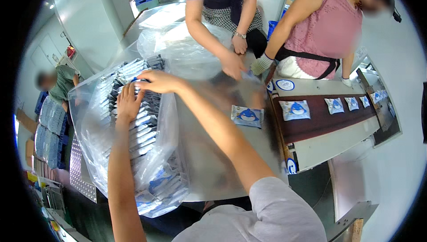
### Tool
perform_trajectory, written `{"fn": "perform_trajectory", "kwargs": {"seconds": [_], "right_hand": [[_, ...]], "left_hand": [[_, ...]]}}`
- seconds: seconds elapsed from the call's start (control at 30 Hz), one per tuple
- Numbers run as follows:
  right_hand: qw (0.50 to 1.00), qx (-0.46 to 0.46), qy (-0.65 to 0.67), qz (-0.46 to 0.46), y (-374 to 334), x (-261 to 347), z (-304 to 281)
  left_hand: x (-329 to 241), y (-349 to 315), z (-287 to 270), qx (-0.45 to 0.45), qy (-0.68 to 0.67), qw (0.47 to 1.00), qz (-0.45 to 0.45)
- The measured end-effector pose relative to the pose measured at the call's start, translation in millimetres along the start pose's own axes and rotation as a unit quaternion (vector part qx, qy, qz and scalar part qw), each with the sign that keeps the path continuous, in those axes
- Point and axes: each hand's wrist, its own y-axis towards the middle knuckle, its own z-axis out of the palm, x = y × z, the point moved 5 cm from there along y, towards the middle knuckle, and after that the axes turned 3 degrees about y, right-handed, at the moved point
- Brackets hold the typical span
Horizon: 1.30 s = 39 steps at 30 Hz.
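A large clear plastic bag (171,130) stands on the metal table, filled with tight rows of small blue-and-white packets (144,128) set on edge. My left hand (128,103) lies on the packets inside the bag, its fingers stretched forward. Beside it, my right hand (156,81) reaches in from the right, fingertips closed at the top edge of a packet; the packet itself is mostly hidden. One loose packet with a blue whale picture (247,116) lies flat on the table, right of my right forearm.
A brown conveyor belt (320,128) at the right carries several spaced packets. Two co-workers stand across the metal table (209,153), one wearing striped gloves (261,65). Another clear bag (191,46) lies at the far side. At the left, another person is near stacked packets (49,139).
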Motion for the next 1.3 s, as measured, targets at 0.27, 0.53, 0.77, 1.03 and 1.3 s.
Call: {"fn": "perform_trajectory", "kwargs": {"seconds": [0.27, 0.53, 0.77, 1.03, 1.3], "right_hand": [[0.933, -0.254, -0.076, 0.245, -273.3, 18.1, 3.0], [0.894, -0.151, -0.322, 0.271, -382.9, -4.3, 78.4], [0.898, -0.146, -0.332, 0.248, -372.5, 0.3, 76.7], [0.894, -0.151, -0.330, 0.262, -379.0, 3.8, 68.2], [0.898, -0.172, -0.321, 0.246, -378.8, 3.3, 66.2]], "left_hand": [[8.4, -7.3, -3.6, -0.038, -0.017, 0.999, -0.009], [24.3, 48.5, 6.1, -0.103, -0.012, 0.993, -0.050], [110.4, 79.1, 80.9, 0.051, 0.051, 0.995, 0.070], [78.9, 69.3, 63.1, 0.061, -0.070, 0.996, 0.004], [51.9, 36.8, 14.8, 0.210, -0.131, 0.969, 0.012]]}}
